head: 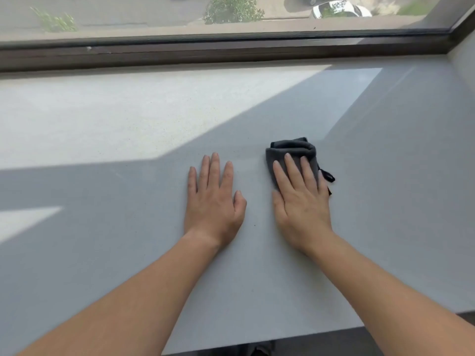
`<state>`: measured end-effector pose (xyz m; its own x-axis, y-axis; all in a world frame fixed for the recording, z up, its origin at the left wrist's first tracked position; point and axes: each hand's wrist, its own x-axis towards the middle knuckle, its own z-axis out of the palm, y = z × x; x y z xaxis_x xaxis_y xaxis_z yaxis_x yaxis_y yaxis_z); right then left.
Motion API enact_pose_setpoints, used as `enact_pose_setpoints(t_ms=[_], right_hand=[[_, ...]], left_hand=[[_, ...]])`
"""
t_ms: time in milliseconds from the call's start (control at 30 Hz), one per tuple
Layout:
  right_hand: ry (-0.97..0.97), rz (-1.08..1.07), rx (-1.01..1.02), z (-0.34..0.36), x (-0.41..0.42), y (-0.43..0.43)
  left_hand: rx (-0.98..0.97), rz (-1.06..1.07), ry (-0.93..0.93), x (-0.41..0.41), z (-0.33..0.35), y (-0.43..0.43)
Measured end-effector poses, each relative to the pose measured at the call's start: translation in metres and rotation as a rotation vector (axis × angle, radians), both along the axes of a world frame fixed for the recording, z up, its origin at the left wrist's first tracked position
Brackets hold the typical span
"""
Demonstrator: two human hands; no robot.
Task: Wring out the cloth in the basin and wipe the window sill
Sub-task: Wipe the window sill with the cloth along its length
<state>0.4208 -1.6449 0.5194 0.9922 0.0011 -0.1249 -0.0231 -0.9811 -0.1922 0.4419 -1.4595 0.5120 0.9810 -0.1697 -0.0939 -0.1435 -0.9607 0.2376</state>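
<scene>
Two bare forearms reach in over the near edge of the sill [128, 253]. About midway along it, the left hand [212, 199] lies palm down on the bare surface, fingers straight and slightly spread, holding nothing. Just beside it, not touching, the right hand [300, 201] lies flat too, its straight fingers pressing on the cloth [293, 150]. The cloth is dark grey and bunched. It sits on the sill under those fingers and shows past the fingertips and at the hand's right side, where a small dark loop sticks out. Sunlight covers the far left part of the sill. Along the far edge runs the dark frame [231, 52], and beyond the glass are a bush [231, 9] and a white car [341, 9]
</scene>
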Motion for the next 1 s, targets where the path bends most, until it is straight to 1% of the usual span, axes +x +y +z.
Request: enact_pose_setpoints(t_ms=[67,100,233,300,400,467,500,600,633,667,700,767,833,900,933,1000], right_hand=[[-0.012,0.117,-0.009,-0.002,-0.021,0.006],[-0.002,0.137,-0.006,-0.003,-0.021,0.003],[-0.024,0.154,-0.003,-0.001,0.000,-0.008],[-0.033,0.122,0.029,-0.001,0.007,-0.003],[-0.044,0.153,-0.030,-0.007,0.006,0.000],[-0.027,0.198,-0.057,-0.007,0.017,-0.015],[-0.009,0.180,-0.059,-0.006,0.028,-0.027],[0.064,-0.051,-0.039,0.001,0.066,-0.056],[0.071,-0.087,-0.040,0.002,0.069,-0.056],[0.060,-0.077,-0.053,0.002,0.063,-0.049],[0.031,-0.024,-0.062,0.002,0.050,-0.039],[-0.015,0.164,-0.046,0.003,0.009,-0.018],[-0.021,0.349,-0.027,0.002,-0.024,-0.019],[-0.025,0.397,-0.039,0.000,-0.021,-0.036],[-0.036,0.350,-0.062,-0.002,-0.013,-0.044],[-0.030,0.127,-0.065,-0.002,0.009,-0.056]], left_hand=[[0.006,0.002,-0.002,0.000,0.000,0.000],[0.005,0.004,-0.005,0.000,0.000,0.000],[-0.012,0.008,-0.009,0.000,0.000,-0.002],[-0.019,0.008,-0.019,0.000,0.000,-0.003],[-0.045,0.008,-0.025,-0.001,0.001,-0.002],[-0.054,0.009,-0.025,0.000,0.001,-0.002],[-0.054,0.009,-0.024,0.000,0.001,-0.001],[-0.049,0.015,-0.025,-0.001,0.001,-0.002],[-0.052,0.016,-0.025,-0.001,0.001,-0.002],[-0.060,0.015,-0.024,-0.001,0.001,-0.002],[-0.072,0.019,-0.026,0.000,0.001,-0.002],[-0.100,0.028,-0.034,0.000,0.001,-0.003],[-0.121,0.030,-0.038,0.000,0.002,-0.003],[-0.145,0.034,-0.039,-0.001,0.002,-0.002],[-0.152,0.033,-0.035,-0.001,0.003,-0.002],[-0.153,0.027,-0.033,-0.001,0.003,-0.002]])
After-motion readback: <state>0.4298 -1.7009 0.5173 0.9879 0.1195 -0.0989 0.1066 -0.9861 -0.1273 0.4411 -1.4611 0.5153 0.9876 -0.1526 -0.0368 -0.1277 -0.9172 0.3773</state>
